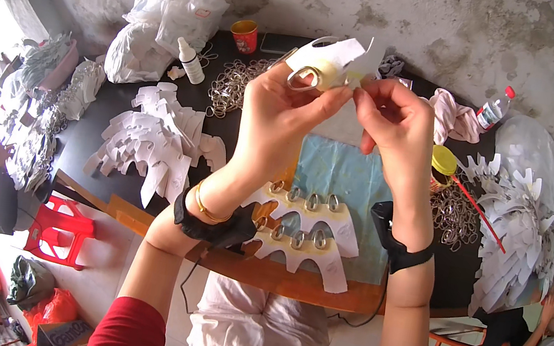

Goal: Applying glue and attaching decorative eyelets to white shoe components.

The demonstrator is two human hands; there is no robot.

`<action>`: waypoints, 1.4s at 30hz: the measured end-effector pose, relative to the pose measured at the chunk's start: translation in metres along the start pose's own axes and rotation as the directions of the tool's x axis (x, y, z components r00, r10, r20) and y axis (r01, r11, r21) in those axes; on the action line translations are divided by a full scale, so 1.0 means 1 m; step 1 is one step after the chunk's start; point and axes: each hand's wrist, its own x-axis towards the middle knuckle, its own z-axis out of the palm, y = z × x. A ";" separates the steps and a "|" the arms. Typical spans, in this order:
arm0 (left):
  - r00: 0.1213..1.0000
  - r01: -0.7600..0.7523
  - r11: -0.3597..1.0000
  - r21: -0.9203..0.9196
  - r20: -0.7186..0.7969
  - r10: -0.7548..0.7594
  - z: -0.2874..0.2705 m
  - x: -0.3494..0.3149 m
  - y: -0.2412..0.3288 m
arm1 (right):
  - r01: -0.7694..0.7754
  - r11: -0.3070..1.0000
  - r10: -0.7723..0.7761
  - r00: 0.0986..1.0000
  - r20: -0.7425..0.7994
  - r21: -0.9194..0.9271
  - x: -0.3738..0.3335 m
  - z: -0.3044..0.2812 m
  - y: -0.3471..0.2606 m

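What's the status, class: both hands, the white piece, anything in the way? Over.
Left hand holding the white piece up. Right hand, fingertips at its edge. Two similar pieces lying below; nothing seen blocking either hand.

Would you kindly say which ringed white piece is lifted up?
The white piece held between the left hand and right hand; the two other ringed pieces lie lower, on the table.

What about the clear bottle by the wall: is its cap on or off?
On: a red cap tops the clear bottle.
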 end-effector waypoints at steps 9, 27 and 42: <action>0.993 0.115 0.970 -0.214 0.043 -0.108 -0.013 0.008 0.000 | -0.177 0.945 0.137 0.978 0.159 0.276 -0.002 -0.008 -0.015; 1.000 -0.004 0.981 -0.192 -0.018 0.001 -0.002 0.004 -0.006 | -0.039 0.950 0.029 0.999 0.037 0.311 0.000 0.007 0.013; 0.998 0.042 0.993 -0.110 0.053 -0.036 -0.004 0.004 -0.002 | -0.028 0.968 0.018 0.999 0.042 0.249 0.000 0.002 0.015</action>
